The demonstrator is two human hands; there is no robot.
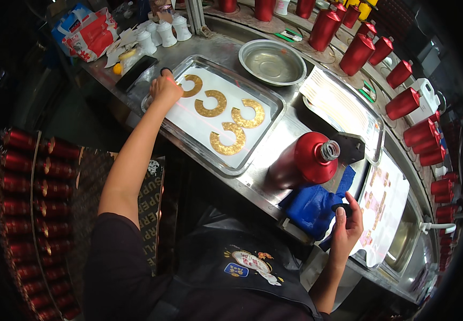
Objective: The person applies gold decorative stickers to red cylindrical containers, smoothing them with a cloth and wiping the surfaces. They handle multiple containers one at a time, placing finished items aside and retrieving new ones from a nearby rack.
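My left hand reaches over the far left end of a metal tray lined with white sheet. Its fingers are bent, one with a black fingertip cover, and a gold C-shaped piece shows right beside them; what they pinch is hidden. Three more gold C-shaped pieces lie on the sheet. My right hand is raised by a blue cloth, fingers apart, with a black cover at a fingertip. Between the hands a red bottle with a bare threaded neck leans beside the cloth.
Beyond the tray sits a metal basin, with a second tray of pale strips to its right. Red bottles line a curved conveyor behind. White sheets with pink pieces lie by a sink. Stacked red bottles stand left.
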